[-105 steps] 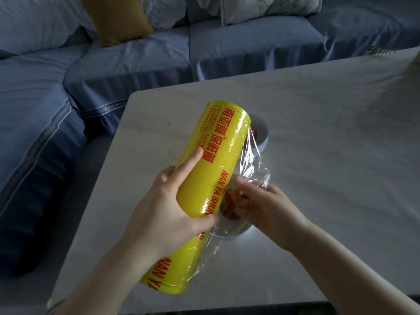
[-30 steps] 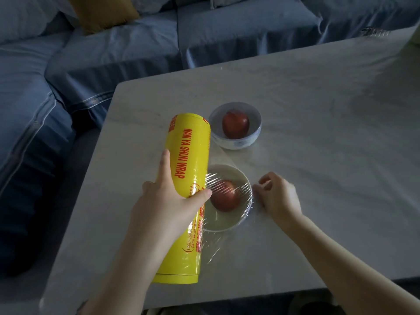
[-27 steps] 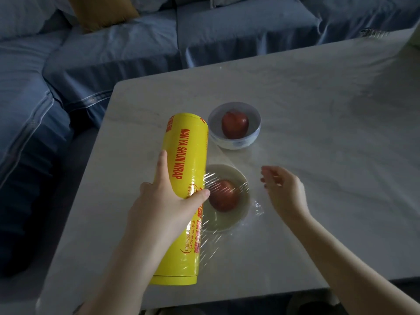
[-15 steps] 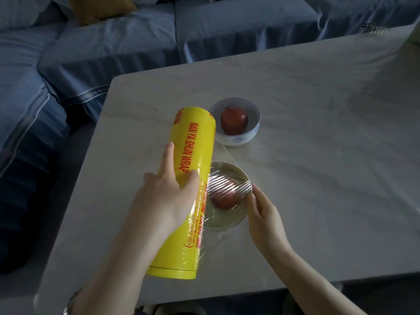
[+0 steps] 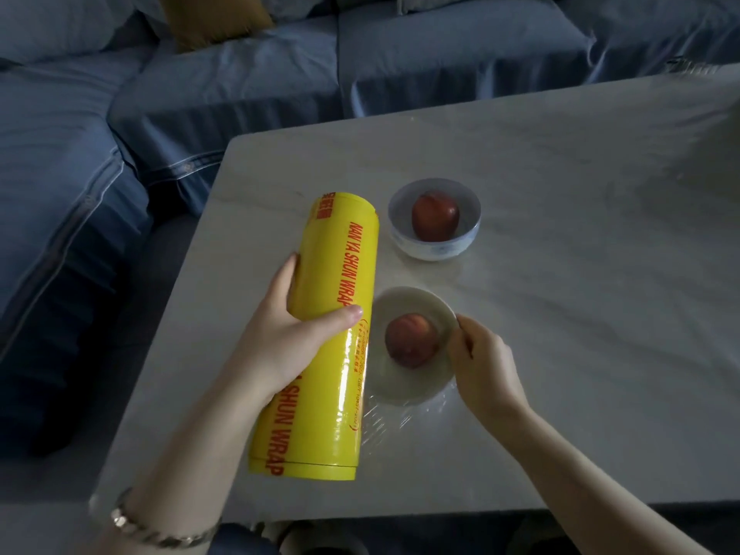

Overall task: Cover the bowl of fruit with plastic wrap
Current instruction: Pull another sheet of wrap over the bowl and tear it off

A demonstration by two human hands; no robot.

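Yellow cylindrical plastic-wrap roll (image 5: 328, 326) is clasped by left hand (image 5: 280, 338); right hand (image 5: 480, 362) pinches clear film at the film-covered white bowl's (image 5: 404, 298) rim.

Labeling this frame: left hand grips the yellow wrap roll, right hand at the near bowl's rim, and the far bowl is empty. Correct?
Not quite. In the head view the far bowl holds a red fruit, as the near bowl does. The rest stands: the left hand grips the yellow wrap roll, and the right hand is at the near bowl's rim.

A home living room: a blue slipcovered sofa (image 5: 240, 74) wraps around a pale marble-look table (image 5: 560, 194).
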